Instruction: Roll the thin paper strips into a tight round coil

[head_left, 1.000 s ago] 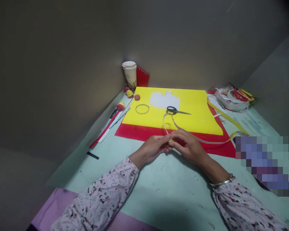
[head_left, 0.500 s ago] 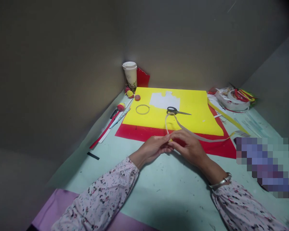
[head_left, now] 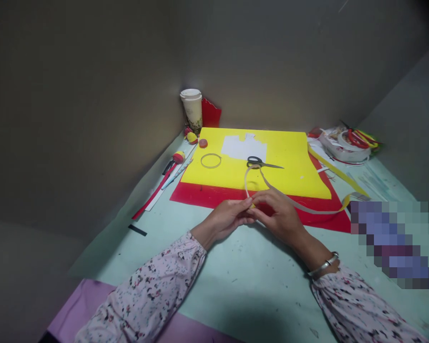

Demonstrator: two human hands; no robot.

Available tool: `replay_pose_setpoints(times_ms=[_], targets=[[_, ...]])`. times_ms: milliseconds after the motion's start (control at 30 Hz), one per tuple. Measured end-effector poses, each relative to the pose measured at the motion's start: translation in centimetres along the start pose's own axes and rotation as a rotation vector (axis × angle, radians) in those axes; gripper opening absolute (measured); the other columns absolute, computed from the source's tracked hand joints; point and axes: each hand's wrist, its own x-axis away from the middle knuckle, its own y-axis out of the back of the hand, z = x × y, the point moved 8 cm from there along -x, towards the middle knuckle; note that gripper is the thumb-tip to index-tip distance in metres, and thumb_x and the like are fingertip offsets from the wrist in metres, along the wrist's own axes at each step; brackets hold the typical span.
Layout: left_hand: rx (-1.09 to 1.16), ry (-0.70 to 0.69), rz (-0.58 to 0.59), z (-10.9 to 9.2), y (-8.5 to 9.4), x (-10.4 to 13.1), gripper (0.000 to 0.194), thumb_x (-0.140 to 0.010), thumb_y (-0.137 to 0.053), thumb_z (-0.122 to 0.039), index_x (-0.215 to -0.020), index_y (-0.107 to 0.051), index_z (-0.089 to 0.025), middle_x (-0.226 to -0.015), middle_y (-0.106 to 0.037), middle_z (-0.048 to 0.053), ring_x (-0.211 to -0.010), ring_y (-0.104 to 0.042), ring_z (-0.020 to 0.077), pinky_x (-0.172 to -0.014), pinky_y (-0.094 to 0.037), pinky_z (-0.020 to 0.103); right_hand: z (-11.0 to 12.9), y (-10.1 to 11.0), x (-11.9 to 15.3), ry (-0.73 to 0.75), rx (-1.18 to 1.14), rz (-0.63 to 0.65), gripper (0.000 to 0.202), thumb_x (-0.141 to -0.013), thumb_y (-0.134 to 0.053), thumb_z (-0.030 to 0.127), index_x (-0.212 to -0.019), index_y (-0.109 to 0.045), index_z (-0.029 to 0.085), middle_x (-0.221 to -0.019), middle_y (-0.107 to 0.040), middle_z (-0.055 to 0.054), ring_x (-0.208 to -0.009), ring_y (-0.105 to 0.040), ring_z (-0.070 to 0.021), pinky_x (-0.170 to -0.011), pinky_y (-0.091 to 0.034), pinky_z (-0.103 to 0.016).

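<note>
My left hand [head_left: 229, 218] and my right hand [head_left: 279, 219] meet fingertip to fingertip above the table's near half. Between their thumbs and fingers they pinch the small yellow end of a narrow strip [head_left: 316, 211], yellow on one face and pale on the other. Its exact shape inside the fingers is mostly hidden. From the fingers the strip arcs up to the scissors' handles, then curves behind my right hand and off to the right. The black-handled scissors [head_left: 264, 164] lie on a stack of yellow sheets [head_left: 289, 183], beyond both hands.
Red sheets [head_left: 189, 195] lie under the yellow ones, with a white paper piece [head_left: 232, 147] and a thin ring [head_left: 210, 161] on top. At the back left stands a lidded cup [head_left: 192, 109]. Back right is a plastic container [head_left: 345, 147] of strips. A pixelated object [head_left: 393, 243] lies right.
The strip's right part has turned, showing more of its yellow face near its far end. Both hands keep their pinch, almost in place. The whole view has shifted slightly.
</note>
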Motion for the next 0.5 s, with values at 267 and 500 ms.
replay_pose_setpoints(times_ms=[267, 500], targets=[[0.013, 0.011, 0.011, -0.16, -0.16, 0.24, 0.026, -0.085, -0.078, -0.031, -0.095, -0.076, -0.007, -0.093, -0.072, 0.014, -0.085, -0.067, 0.0151, -0.081, -0.052, 0.028, 0.36, -0.07, 0.08, 0.019, -0.017, 0.053, 0.013, -0.094, -0.063, 0.027, -0.104, -0.071, 0.024, -0.103, -0.075, -0.008, -0.095, -0.07, -0.0237, -0.085, -0.057, -0.043], [0.039, -0.036, 0.015, -0.35, -0.13, 0.12, 0.026, -0.083, -0.08, -0.031, -0.091, -0.075, -0.007, -0.083, -0.07, 0.009, -0.078, -0.065, 0.0136, -0.077, -0.052, 0.027, 0.17, -0.07, 0.11, 0.013, 0.041, -0.012, 0.017, -0.087, -0.074, 0.03, -0.101, -0.067, 0.022, -0.1, -0.073, -0.01, -0.095, -0.068, -0.0258, -0.082, -0.057, -0.044]])
